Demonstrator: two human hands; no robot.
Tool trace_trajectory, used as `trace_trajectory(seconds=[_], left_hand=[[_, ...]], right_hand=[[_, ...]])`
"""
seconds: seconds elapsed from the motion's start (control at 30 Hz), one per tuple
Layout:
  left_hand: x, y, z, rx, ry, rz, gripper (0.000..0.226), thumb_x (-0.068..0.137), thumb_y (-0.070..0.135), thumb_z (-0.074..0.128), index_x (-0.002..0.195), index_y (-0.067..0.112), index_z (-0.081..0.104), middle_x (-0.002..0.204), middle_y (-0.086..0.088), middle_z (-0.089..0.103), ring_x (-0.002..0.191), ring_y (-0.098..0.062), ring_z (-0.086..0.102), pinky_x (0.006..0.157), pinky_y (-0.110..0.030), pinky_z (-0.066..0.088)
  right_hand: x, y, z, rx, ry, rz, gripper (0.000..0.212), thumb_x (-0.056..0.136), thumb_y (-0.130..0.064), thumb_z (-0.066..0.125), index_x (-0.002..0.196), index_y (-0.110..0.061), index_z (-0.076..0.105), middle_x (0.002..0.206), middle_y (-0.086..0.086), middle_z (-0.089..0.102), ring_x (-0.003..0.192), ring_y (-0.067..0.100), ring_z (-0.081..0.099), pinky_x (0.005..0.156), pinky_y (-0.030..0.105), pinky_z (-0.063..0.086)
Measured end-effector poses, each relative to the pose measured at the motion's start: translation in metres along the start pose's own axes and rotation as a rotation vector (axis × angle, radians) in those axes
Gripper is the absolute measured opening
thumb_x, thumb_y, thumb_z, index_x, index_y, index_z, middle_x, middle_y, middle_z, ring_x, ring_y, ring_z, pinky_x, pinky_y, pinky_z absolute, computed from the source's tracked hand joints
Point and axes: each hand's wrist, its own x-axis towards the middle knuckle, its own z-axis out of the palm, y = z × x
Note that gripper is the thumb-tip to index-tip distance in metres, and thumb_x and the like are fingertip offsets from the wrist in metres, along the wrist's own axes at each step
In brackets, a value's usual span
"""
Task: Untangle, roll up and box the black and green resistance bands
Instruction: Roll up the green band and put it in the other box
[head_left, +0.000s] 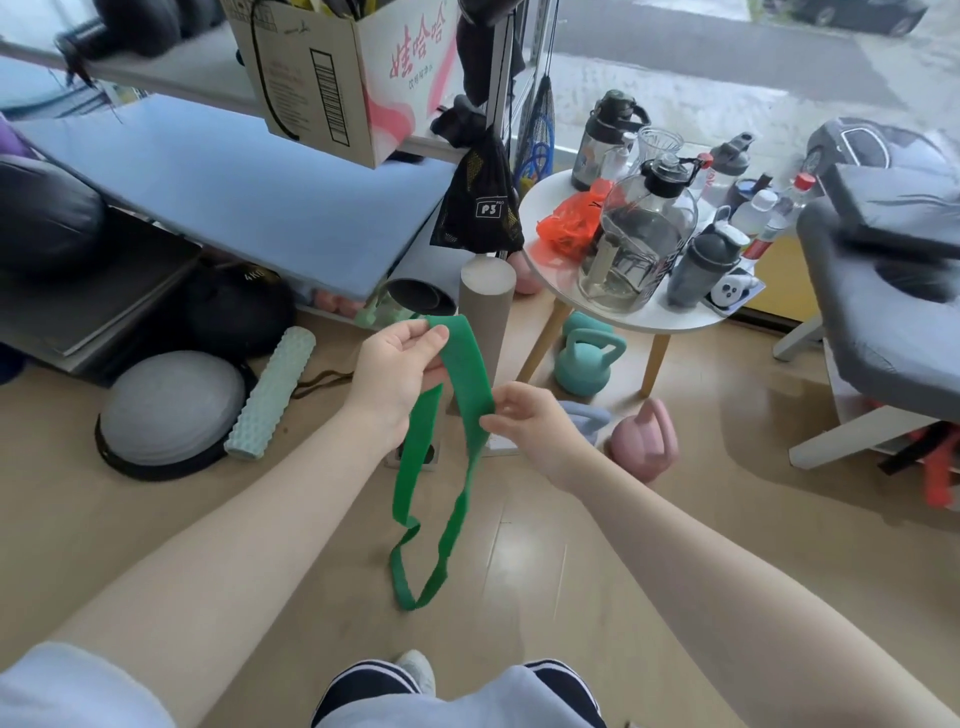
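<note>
Green band (457, 415) hangs as a limp loop in mid-air, below the cardboard box (337, 73) on the shelf. Left hand (400, 374) pinches its top fold; right hand (524, 421) pinches one strand just beside. Looks light, floppy, stretchy, with a twist low down; best held flat by its edges. Black band not seen.

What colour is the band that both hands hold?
Green: the band is plain green, shown in the head view.

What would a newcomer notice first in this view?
The green resistance band hanging as a long loop at centre, pinched at its top by the left hand and on its right strand by the right hand. Next, the cluttered round white table at right, dominated by a big clear water jug.
</note>
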Motion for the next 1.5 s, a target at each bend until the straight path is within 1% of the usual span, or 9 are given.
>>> trace_trajectory(seconds=[0.17, 0.33, 0.47, 0.6, 0.73, 0.87, 1.13, 1.23, 1.5], left_hand=[[0.016, 0.007, -0.015, 0.324, 0.095, -0.099, 0.021, 0.086, 0.034, 0.063, 0.084, 0.013, 0.063, 0.068, 0.003, 0.053, 0.063, -0.01, 0.046, 0.065, -0.023, 0.042], [0.017, 0.012, -0.019, 0.374, -0.061, 0.032, 0.021, 0.091, 0.034, 0.055, 0.103, 0.018, 0.058, 0.098, 0.004, 0.063, 0.088, -0.011, 0.057, 0.074, -0.024, 0.044], [0.007, 0.015, -0.017, 0.144, -0.308, 0.119, 0.025, 0.099, 0.022, 0.039, 0.103, 0.019, 0.064, 0.102, -0.001, 0.07, 0.098, -0.018, 0.067, 0.089, -0.028, 0.051], [0.003, 0.013, -0.013, 0.245, -0.346, 0.241, 0.019, 0.089, 0.009, 0.057, 0.1, 0.023, 0.064, 0.096, 0.01, 0.071, 0.093, -0.007, 0.065, 0.084, -0.019, 0.05], [0.006, 0.018, -0.006, 0.255, -0.239, 0.359, 0.023, 0.087, 0.003, 0.059, 0.094, 0.024, 0.066, 0.09, 0.01, 0.072, 0.09, -0.008, 0.066, 0.083, -0.023, 0.051], [0.01, 0.032, -0.005, 0.22, -0.139, 0.441, 0.028, 0.087, 0.003, 0.059, 0.088, 0.03, 0.068, 0.085, 0.013, 0.072, 0.088, -0.016, 0.067, 0.085, -0.034, 0.053], [0.034, 0.051, -0.06, 0.256, 0.209, 0.435, 0.014, 0.088, 0.012, 0.06, 0.094, 0.021, 0.068, 0.089, 0.009, 0.069, 0.083, -0.003, 0.064, 0.079, -0.015, 0.05], [0.049, 0.063, -0.088, 0.23, 0.319, 0.405, 0.013, 0.088, 0.012, 0.06, 0.093, 0.019, 0.07, 0.09, 0.003, 0.071, 0.085, -0.012, 0.065, 0.083, -0.024, 0.052], [0.072, 0.122, -0.115, 0.352, 0.392, 0.558, 0.015, 0.087, 0.016, 0.062, 0.099, 0.013, 0.072, 0.086, 0.004, 0.069, 0.076, -0.01, 0.064, 0.082, -0.03, 0.054]], right_hand=[[0.004, -0.043, -0.004, 0.112, 0.145, -0.236, 0.029, 0.082, 0.007, 0.061, 0.079, -0.021, 0.064, 0.096, 0.005, 0.059, 0.073, -0.003, 0.058, 0.067, 0.012, 0.047], [0.01, -0.078, -0.007, -0.091, 0.158, -0.421, 0.013, 0.078, 0.003, 0.067, 0.082, -0.009, 0.066, 0.119, -0.003, 0.051, 0.101, 0.003, 0.052, 0.085, 0.009, 0.042], [0.018, -0.079, -0.01, 0.072, 0.255, -0.296, 0.014, 0.081, 0.002, 0.064, 0.083, -0.012, 0.061, 0.088, 0.0, 0.067, 0.083, 0.014, 0.064, 0.082, 0.028, 0.052], [0.022, -0.077, -0.014, 0.212, 0.335, -0.249, 0.026, 0.08, -0.004, 0.068, 0.086, -0.022, 0.049, 0.085, 0.01, 0.068, 0.088, 0.03, 0.066, 0.088, 0.05, 0.052], [0.021, -0.089, -0.018, 0.346, 0.217, -0.312, 0.044, 0.085, 0.003, 0.059, 0.111, -0.032, 0.054, 0.083, 0.002, 0.072, 0.082, 0.02, 0.066, 0.083, 0.037, 0.056], [0.026, -0.11, -0.018, 0.289, 0.169, -0.402, 0.029, 0.088, 0.006, 0.053, 0.099, -0.019, 0.062, 0.079, -0.008, 0.071, 0.076, 0.011, 0.065, 0.078, 0.031, 0.056], [0.079, -0.141, 0.042, 0.252, 0.068, -0.332, 0.02, 0.089, -0.002, 0.055, 0.104, -0.012, 0.062, 0.095, 0.009, 0.067, 0.085, 0.018, 0.061, 0.08, 0.033, 0.055], [0.101, -0.156, 0.074, 0.311, 0.03, -0.287, 0.017, 0.089, 0.002, 0.052, 0.099, -0.009, 0.061, 0.075, 0.0, 0.061, 0.055, 0.007, 0.053, 0.053, 0.019, 0.047], [0.133, -0.201, 0.093, 0.721, -0.131, -0.344, 0.022, 0.094, 0.003, 0.044, 0.098, -0.011, 0.06, 0.089, 0.006, 0.066, 0.075, 0.011, 0.067, 0.079, 0.018, 0.054]])
